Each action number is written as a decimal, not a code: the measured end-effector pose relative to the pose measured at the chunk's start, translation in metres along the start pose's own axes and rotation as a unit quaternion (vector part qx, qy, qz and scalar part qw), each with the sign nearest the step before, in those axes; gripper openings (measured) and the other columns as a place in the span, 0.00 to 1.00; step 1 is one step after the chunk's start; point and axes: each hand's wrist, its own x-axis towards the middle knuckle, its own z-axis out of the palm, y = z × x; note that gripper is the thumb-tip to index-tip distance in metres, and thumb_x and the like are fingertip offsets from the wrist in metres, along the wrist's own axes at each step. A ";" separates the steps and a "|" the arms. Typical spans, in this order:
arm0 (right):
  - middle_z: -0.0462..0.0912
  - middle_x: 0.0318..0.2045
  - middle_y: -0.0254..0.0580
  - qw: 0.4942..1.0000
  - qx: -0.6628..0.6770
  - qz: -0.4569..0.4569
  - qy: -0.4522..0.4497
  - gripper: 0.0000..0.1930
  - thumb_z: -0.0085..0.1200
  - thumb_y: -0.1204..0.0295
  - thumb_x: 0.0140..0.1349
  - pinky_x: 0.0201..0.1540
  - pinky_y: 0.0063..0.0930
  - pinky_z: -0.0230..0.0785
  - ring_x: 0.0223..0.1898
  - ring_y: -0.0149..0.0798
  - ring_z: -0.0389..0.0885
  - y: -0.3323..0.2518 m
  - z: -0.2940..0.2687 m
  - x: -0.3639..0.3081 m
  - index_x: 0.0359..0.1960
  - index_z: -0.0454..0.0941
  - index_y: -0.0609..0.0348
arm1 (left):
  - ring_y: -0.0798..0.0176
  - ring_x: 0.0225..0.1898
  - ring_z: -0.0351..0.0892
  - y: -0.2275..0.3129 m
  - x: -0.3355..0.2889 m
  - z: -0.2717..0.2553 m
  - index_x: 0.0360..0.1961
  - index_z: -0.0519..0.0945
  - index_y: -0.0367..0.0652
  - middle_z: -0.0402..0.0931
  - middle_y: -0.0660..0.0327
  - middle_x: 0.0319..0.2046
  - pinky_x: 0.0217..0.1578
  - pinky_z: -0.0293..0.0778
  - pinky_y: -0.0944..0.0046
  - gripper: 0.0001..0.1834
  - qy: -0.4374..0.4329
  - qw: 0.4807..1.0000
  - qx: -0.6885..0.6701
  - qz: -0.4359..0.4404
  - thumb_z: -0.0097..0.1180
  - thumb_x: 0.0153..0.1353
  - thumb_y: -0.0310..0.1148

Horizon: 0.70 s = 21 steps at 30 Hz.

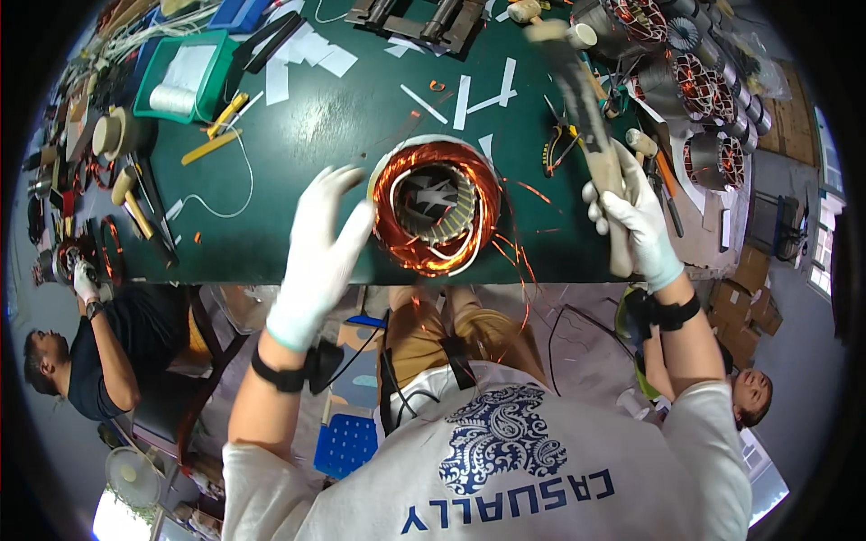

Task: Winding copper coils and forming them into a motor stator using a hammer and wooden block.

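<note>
A motor stator with a thick ring of copper windings stands near the table's front edge, its bore facing up. White cord runs round the windings, and loose copper wires trail from its right side. My gloved left hand is at the stator's left, fingers spread, thumb close to the windings; whether it touches cannot be told. To the right, my gloved right hand grips a long worn wooden stick, pale at both ends and dark along the middle. It slants away over the table and its far end is blurred.
Yellow-handled pliers and mallets lie at the right, near several more stators. White paper strips lie beyond the stator. A green tray and another mallet are left. Co-workers sit at both sides.
</note>
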 end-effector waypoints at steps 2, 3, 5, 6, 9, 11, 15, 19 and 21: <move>0.79 0.43 0.41 0.999 0.015 -0.029 0.021 0.41 0.59 0.65 0.67 0.29 0.16 0.69 0.31 0.25 0.76 0.014 0.004 0.010 0.78 0.51 0.56 | 0.49 0.55 0.81 0.021 0.061 0.007 0.54 0.80 0.31 0.82 0.48 0.51 0.61 0.72 0.54 0.23 -0.085 0.994 -0.063 -0.021 0.60 0.70 0.42; 0.79 0.41 0.41 1.000 0.011 -0.006 0.002 0.39 0.58 0.64 0.68 0.28 0.16 0.68 0.29 0.25 0.75 0.016 0.006 0.016 0.77 0.53 0.57 | 0.53 0.52 0.83 0.038 0.088 0.013 0.52 0.82 0.31 0.84 0.51 0.47 0.59 0.74 0.57 0.22 -0.163 0.976 -0.132 -0.064 0.58 0.71 0.43; 0.79 0.37 0.38 0.999 -0.019 0.026 -0.033 0.36 0.55 0.61 0.70 0.26 0.15 0.66 0.27 0.23 0.72 0.008 0.010 0.034 0.76 0.55 0.58 | 0.58 0.48 0.84 0.054 0.113 0.011 0.49 0.84 0.32 0.86 0.54 0.44 0.56 0.75 0.60 0.21 -0.249 0.944 -0.189 -0.104 0.57 0.72 0.43; 0.78 0.34 0.33 0.998 -0.042 0.035 -0.017 0.35 0.56 0.59 0.70 0.24 0.14 0.63 0.24 0.21 0.70 -0.006 0.020 0.045 0.75 0.60 0.57 | 0.62 0.46 0.84 0.056 0.115 0.009 0.49 0.84 0.32 0.86 0.56 0.42 0.54 0.76 0.61 0.21 -0.256 0.932 -0.251 -0.051 0.57 0.72 0.44; 0.83 0.38 0.34 0.995 -0.065 -0.030 -0.069 0.34 0.59 0.59 0.69 0.30 0.12 0.68 0.25 0.21 0.74 -0.019 0.008 0.075 0.75 0.63 0.51 | 0.62 0.48 0.85 0.067 0.096 -0.024 0.43 0.86 0.36 0.87 0.55 0.42 0.55 0.77 0.62 0.21 -0.127 0.950 -0.284 0.012 0.54 0.75 0.46; 0.88 0.40 0.36 0.858 -0.404 -0.212 -0.235 0.30 0.62 0.61 0.68 0.35 0.15 0.72 0.28 0.23 0.78 -0.027 0.011 0.099 0.72 0.71 0.38 | 0.58 0.51 0.84 0.050 0.064 -0.046 0.44 0.85 0.37 0.86 0.53 0.46 0.57 0.76 0.57 0.22 -0.097 0.961 -0.259 -0.025 0.55 0.74 0.48; 0.85 0.31 0.35 0.880 -0.369 -0.218 -0.204 0.27 0.60 0.57 0.68 0.31 0.26 0.74 0.25 0.27 0.78 -0.064 0.027 0.121 0.67 0.76 0.50 | 0.44 0.62 0.76 0.045 0.048 -0.045 0.52 0.83 0.43 0.82 0.55 0.55 0.62 0.71 0.42 0.27 -0.245 0.905 0.162 0.307 0.64 0.62 0.54; 0.83 0.29 0.33 0.899 -0.394 -0.023 -0.189 0.28 0.59 0.54 0.69 0.34 0.25 0.75 0.27 0.28 0.79 -0.051 0.027 0.106 0.69 0.75 0.44 | 0.49 0.58 0.79 0.029 0.054 -0.025 0.51 0.83 0.44 0.82 0.57 0.52 0.64 0.70 0.41 0.27 -0.287 0.827 0.237 0.422 0.67 0.52 0.46; 0.86 0.46 0.41 0.897 -0.364 -0.080 -0.240 0.29 0.60 0.57 0.69 0.51 0.28 0.76 0.40 0.33 0.83 -0.028 0.036 0.071 0.72 0.72 0.38 | 0.52 0.54 0.82 0.012 0.047 -0.023 0.49 0.83 0.44 0.84 0.59 0.48 0.65 0.69 0.41 0.25 -0.261 0.821 0.237 0.449 0.68 0.49 0.42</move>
